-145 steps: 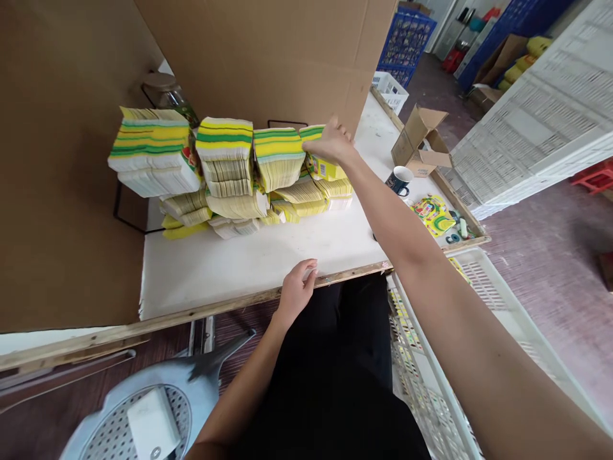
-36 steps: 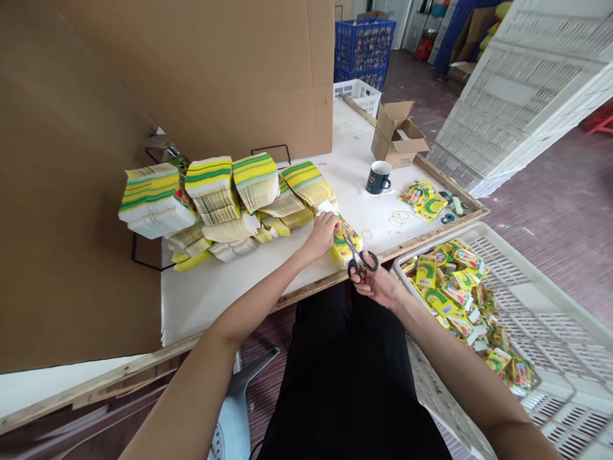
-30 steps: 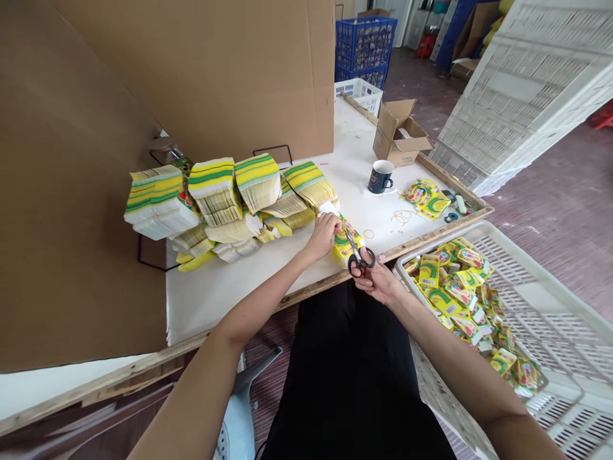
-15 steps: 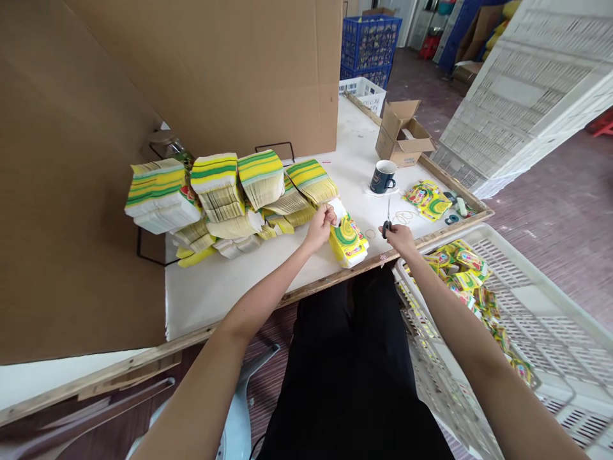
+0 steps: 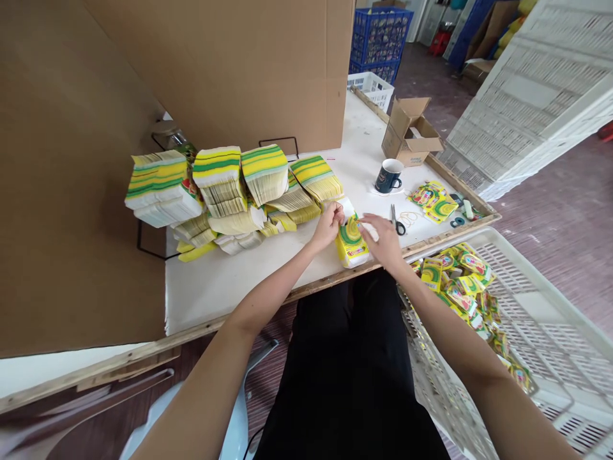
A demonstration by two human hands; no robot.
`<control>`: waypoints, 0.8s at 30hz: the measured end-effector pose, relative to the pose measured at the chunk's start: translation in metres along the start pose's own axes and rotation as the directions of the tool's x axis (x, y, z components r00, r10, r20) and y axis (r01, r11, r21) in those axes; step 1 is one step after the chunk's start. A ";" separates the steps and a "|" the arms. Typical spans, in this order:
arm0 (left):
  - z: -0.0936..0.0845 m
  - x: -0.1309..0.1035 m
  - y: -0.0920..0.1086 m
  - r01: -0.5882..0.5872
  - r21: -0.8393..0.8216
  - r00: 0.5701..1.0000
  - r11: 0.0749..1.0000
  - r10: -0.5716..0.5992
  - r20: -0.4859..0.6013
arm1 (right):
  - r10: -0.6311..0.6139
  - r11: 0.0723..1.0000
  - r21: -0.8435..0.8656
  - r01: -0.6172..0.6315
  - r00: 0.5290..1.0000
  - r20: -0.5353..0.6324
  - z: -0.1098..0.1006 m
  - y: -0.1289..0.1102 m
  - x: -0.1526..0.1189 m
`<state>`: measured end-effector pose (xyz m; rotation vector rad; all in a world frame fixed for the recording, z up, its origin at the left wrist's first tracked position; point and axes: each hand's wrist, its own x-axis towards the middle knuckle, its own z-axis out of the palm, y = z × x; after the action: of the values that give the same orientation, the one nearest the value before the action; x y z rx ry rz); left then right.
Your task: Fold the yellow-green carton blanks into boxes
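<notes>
A short stack of flat yellow-and-green printed cartons (image 5: 352,237) lies at the table's front edge, between my two hands. My left hand (image 5: 329,225) is closed at its left side; whatever its fingers hold is hidden. My right hand (image 5: 384,241) reaches over the stack from the right, fingers bent together at its top. A small white piece shows by those fingers, too unclear to name. Black-handled scissors (image 5: 397,221) lie on the table just right of this hand. Larger bundles of folded cartons (image 5: 268,172) are piled to the left.
Beyond the scissors are rubber bands (image 5: 408,221), loose yellow cartons (image 5: 435,202), a dark mug (image 5: 388,176) and an opened cardboard box (image 5: 412,137). A white crate (image 5: 531,313) holding yellow packs stands at the right. Tall cardboard (image 5: 230,70) borders the table's back.
The scissors have left my right hand and now lie on the table. That hand has moved left onto the carton stack. My left hand stays closed beside the stack.
</notes>
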<state>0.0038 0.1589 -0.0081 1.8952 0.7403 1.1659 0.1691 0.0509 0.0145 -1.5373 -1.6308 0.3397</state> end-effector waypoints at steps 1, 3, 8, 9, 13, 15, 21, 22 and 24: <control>-0.001 0.000 -0.001 -0.010 0.029 1.000 1.000 0.010 0.008 | -0.116 0.993 -0.015 0.118 0.988 0.102 0.005 -0.008 -0.005; -0.005 0.001 -0.004 -0.030 0.099 0.999 0.995 0.029 0.014 | -0.226 0.969 -0.058 0.238 0.959 0.171 0.014 -0.017 -0.014; -0.010 0.004 -0.018 -0.069 0.273 0.997 0.959 0.071 0.003 | -0.257 0.959 -0.093 0.268 0.959 0.119 0.023 -0.015 -0.023; -0.011 0.004 -0.021 -0.073 0.300 0.997 0.951 0.075 0.004 | -0.258 0.959 -0.093 0.269 0.960 0.112 0.023 -0.014 -0.023; -0.018 0.004 -0.034 -0.076 0.396 0.997 0.915 0.073 0.021 | -0.253 0.959 -0.103 0.263 0.962 0.103 0.024 -0.013 -0.024; -0.024 0.001 -0.042 -0.075 0.440 0.997 0.895 0.062 0.043 | -0.243 0.962 -0.106 0.253 0.965 0.099 0.024 -0.013 -0.026; -0.028 -0.018 -0.056 -0.081 0.550 0.991 0.831 0.010 0.130 | -0.231 0.968 -0.082 0.236 0.971 0.061 0.027 -0.011 -0.031; -0.027 -0.021 -0.057 -0.070 0.567 0.991 0.821 -0.006 0.132 | -0.226 0.970 -0.081 0.230 0.972 0.059 0.028 -0.011 -0.031; -0.024 -0.026 -0.059 -0.038 0.598 0.991 0.801 -0.047 0.127 | -0.219 0.971 -0.081 0.224 0.974 0.059 0.028 -0.011 -0.031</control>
<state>-0.0331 0.1769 -0.0629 2.4606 1.1344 0.8335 0.1376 0.0300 -0.0069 -1.4015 -1.8577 0.1886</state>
